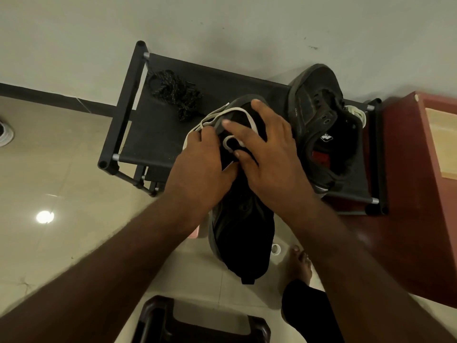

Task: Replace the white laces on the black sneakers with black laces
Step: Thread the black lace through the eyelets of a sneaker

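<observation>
White lace [237, 110] is pinched by the left hand [201, 167], probably to pull it free; the right hand [269, 157], fingers spread, steadies the sneaker [242, 231].

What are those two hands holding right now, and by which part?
The left hand pinches the white lace near the toe end of the black sneaker; the right hand grips nothing, its spread fingers pressing on the sneaker's top.
</observation>
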### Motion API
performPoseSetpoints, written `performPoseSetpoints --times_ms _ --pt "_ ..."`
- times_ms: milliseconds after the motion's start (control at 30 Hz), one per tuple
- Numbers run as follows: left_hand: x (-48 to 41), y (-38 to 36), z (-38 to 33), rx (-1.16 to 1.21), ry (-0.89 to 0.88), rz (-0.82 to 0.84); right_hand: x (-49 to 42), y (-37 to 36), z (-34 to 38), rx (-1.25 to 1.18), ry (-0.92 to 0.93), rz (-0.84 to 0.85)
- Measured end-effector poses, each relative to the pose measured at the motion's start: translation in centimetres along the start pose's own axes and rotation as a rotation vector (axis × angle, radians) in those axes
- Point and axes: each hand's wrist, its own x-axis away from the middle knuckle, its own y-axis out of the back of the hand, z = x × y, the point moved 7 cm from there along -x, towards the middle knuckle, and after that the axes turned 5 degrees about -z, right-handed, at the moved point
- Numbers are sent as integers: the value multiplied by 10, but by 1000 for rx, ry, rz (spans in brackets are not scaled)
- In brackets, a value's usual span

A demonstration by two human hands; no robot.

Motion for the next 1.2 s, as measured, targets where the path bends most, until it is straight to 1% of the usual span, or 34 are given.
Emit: performPoseSetpoints --times_ms 67,100,233,433,500,533,633,700,733,767,867,933,1033,1200 --pt "1 -1 1 -11 3 6 0 -5 6 113 73 41" --pt "1 -1 2 -12 9 6 -1 -6 7 126 85 51" --pt "-2 -1 5 -27 22 -3 -1 -1 7 21 57 54" --pt "-2 0 4 -12 -9 -20 -1 -3 -6 -64 22 87" --pt "-2 0 4 -8 -8 -18 -2 0 -6 -135 -13 13" --pt "-2 0 4 -8 -3 -14 -3 4 -7 -218 -61 -64" --pt "-3 0 6 -21 6 -6 -3 19 -19 -520 -315 -308" --pt "-4 1 6 -28 5 -5 -1 22 -25 -571 -391 -362" --pt "-4 1 6 -27 5 -4 0 24 -26 -535 -372 -365" --pt "-3 1 6 -27 4 -3 0 26 -22 -469 -312 -340" --pt "-2 1 4 -29 -7 -7 -3 21 0 -222 -36 -159" --pt "-2 1 4 -37 -9 -11 -2 12 9 -85 69 -52" --pt "-4 0 5 -46 -1 -13 -1 2 9 13 103 34" --pt "-5 -2 5 -41 -7 -12 -3 -2 1 56 66 42"
